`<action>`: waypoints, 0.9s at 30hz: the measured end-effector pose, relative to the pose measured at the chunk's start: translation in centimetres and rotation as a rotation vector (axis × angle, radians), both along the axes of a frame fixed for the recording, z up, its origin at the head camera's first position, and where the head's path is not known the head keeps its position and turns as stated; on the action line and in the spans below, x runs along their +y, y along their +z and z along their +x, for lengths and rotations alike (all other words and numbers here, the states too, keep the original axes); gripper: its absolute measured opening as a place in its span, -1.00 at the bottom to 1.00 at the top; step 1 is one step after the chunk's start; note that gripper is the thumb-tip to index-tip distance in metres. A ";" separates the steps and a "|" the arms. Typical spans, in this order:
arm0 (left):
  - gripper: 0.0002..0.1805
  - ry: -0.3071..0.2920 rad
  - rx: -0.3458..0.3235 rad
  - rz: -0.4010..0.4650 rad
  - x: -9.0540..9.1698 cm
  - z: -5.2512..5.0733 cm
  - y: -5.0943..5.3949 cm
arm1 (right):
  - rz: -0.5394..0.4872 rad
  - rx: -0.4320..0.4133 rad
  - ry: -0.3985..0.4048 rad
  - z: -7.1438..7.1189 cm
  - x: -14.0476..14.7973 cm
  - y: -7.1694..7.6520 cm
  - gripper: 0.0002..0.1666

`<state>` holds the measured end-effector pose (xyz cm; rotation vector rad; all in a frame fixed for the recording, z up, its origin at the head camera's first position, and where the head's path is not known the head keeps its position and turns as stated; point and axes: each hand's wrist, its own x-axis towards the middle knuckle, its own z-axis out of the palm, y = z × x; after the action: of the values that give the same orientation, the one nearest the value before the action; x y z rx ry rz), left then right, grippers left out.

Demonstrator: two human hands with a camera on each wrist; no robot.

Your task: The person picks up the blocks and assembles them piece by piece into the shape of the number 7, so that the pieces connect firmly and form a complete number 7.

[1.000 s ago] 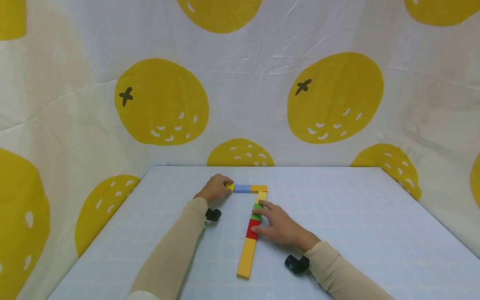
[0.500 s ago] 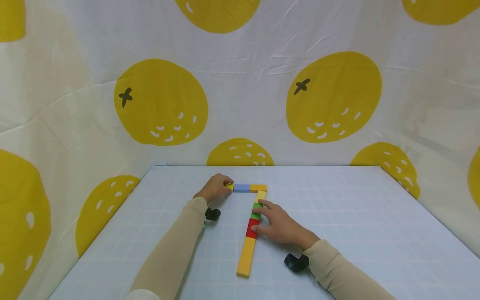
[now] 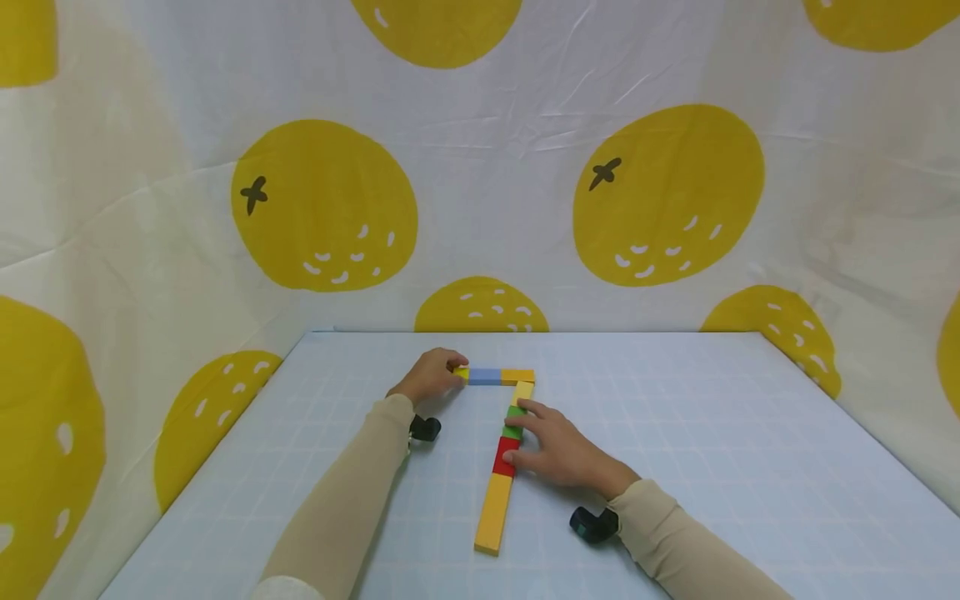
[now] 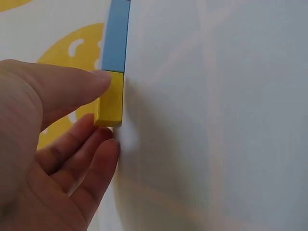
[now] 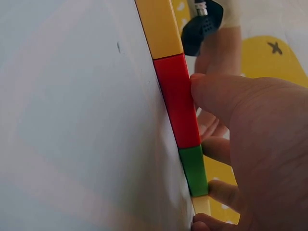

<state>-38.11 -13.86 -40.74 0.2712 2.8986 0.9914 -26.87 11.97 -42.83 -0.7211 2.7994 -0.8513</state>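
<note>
My left hand (image 3: 432, 375) pinches a small yellow block (image 4: 111, 101) at the left end of a short row. Its thumb lies on the block, and several fingers extend past the block's end in the left wrist view. A blue block (image 3: 484, 377) and an orange block (image 3: 517, 376) continue that row. Spread fingers of my right hand (image 3: 558, 450) touch a second row, with the thumb on a red block (image 5: 177, 101) and fingertips by a green block (image 5: 194, 171). A pale yellow block (image 3: 522, 392) lies at this row's far end, a long orange block (image 3: 492, 514) at its near end.
The two rows meet at a corner and lie on a pale table (image 3: 712, 433) with a faint grid. A white curtain (image 3: 495, 192) printed with yellow fruit hangs behind and beside the table. Each wrist carries a black camera (image 3: 594, 527).
</note>
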 end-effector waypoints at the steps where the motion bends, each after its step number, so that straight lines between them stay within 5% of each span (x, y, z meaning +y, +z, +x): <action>1: -0.57 -0.004 0.003 0.006 0.0 0.1 0.0 | -0.001 0.000 0.000 0.0 0.0 0.1 -0.26; 6: -0.46 -0.017 0.015 0.056 -0.8 0.6 0.1 | 0.002 0.007 0.002 0.2 0.0 0.4 -0.27; 11: -0.58 -0.009 0.047 0.094 -1.7 1.5 0.6 | 0.006 0.024 0.009 0.1 0.1 0.5 -0.28; 15: -0.66 -0.016 0.056 0.091 -2.2 3.1 1.4 | 0.012 0.028 0.012 0.1 0.0 0.6 -0.28; 20: -0.66 -0.095 0.044 0.082 -3.5 5.5 2.3 | 0.008 0.028 0.022 0.2 -0.1 0.6 -0.27; 27: -0.63 -0.166 0.039 0.051 -5.3 7.8 2.0 | 0.006 0.015 0.007 0.1 0.0 0.0 -0.29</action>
<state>-30.35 -19.20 -38.69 0.5303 2.8309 1.0431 -26.73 11.98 -42.82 -0.7395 2.8089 -0.8401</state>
